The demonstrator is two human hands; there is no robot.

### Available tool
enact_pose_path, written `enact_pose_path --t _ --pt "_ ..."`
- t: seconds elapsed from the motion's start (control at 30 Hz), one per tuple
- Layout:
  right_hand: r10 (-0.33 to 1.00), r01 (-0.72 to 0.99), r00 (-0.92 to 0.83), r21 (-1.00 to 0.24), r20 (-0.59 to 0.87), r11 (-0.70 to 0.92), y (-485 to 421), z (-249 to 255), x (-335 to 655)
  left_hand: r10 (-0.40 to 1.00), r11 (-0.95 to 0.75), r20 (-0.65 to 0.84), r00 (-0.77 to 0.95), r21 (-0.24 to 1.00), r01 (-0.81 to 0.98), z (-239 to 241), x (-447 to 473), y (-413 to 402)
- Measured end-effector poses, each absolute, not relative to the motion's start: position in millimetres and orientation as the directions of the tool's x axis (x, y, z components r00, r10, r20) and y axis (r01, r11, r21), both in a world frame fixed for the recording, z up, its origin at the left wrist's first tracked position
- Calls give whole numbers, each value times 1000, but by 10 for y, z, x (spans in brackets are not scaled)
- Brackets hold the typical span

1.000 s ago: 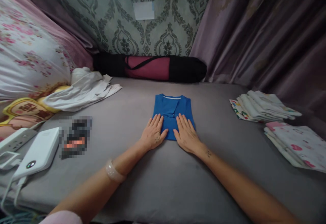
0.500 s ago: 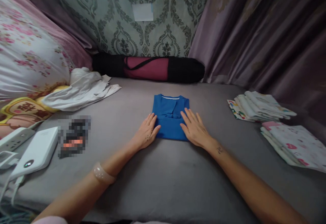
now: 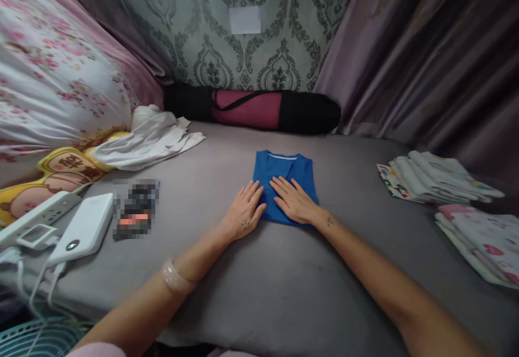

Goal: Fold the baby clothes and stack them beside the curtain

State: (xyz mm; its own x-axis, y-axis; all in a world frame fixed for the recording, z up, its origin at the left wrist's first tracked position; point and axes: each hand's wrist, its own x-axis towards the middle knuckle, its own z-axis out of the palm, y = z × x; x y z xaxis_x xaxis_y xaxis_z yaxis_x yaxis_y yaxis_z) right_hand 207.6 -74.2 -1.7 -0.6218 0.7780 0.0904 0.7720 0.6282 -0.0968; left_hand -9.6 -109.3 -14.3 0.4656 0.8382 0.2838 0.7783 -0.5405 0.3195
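Observation:
A blue shirt (image 3: pixel 302 176), folded into a compact rectangle with its white-trimmed neckline at the far end, lies on the grey bed sheet (image 3: pixel 292 286). My left hand (image 3: pixel 246 210) rests flat on its near left edge, fingers stretched out. Across the middle of the folded shirt lies my right hand (image 3: pixel 297 200), palm down with the fingers extended. Neither hand grips the cloth. Part of the shirt's front is hidden under my right hand and fingers.
Folded cloths (image 3: pixel 433 176) and a heart-print stack (image 3: pixel 486 243) lie on the right. Leftward are a crumpled white garment (image 3: pixel 150 140), a power bank (image 3: pixel 83 230), a power strip (image 3: pixel 48 213) and a blurred-out item (image 3: pixel 137 210). A long black-and-maroon bag (image 3: pixel 247 109) lies along the wall.
My right hand has slid leftward from the shirt's right edge onto its middle, closer to my left hand. The view has shifted slightly left, and a blue basket-like object shows at lower left.

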Motion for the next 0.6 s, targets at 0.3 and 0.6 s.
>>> enact_pose_path --t 0.3,0.6 --pt "849 846 -523 -76 82 528 -1145 -29 2422 779 -615 89 620 299 730 -79 -97 -1129" --pt "844 796 -529 -291 92 530 -1088 -74 2509 759 -639 120 639 320 699 -44 -141 -1116"
